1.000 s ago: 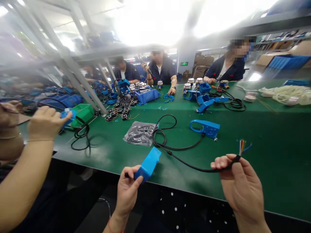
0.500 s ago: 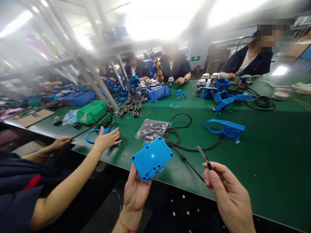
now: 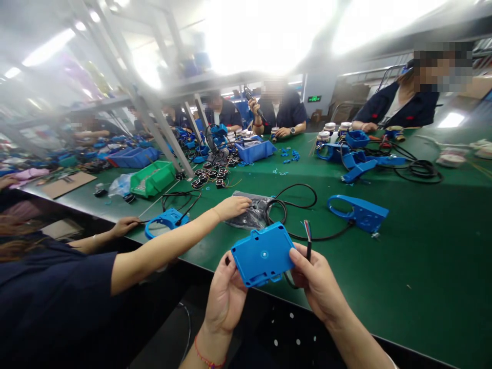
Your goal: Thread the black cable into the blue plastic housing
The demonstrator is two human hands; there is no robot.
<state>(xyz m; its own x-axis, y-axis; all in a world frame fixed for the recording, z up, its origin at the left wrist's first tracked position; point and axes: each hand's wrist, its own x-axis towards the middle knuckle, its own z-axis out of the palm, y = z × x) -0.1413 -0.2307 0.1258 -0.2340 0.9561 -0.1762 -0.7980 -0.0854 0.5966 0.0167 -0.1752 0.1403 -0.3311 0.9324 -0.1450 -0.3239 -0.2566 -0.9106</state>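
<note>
My left hand (image 3: 227, 292) grips a flat blue plastic cover (image 3: 263, 254) by its left and lower edge, its face turned toward me. My right hand (image 3: 315, 279) pinches the end of a black cable (image 3: 292, 205), and the stripped coloured wires (image 3: 306, 226) stick up just beside the cover's right edge. That cable loops back over the green table (image 3: 423, 246) to a blue housing with a ring handle (image 3: 359, 211).
A co-worker on my left reaches an arm (image 3: 172, 241) across to a clear plastic bag (image 3: 249, 215); another blue housing (image 3: 166, 219) lies by their other hand. Further back are a green bin (image 3: 152, 177), a blue tray (image 3: 255, 150), small black parts (image 3: 209, 177), more housings (image 3: 355, 161) and seated people.
My right hand has brought the cable end left, up against the blue cover, which now sits higher and further right. The co-worker's arm has stretched from the blue housing over to the plastic bag.
</note>
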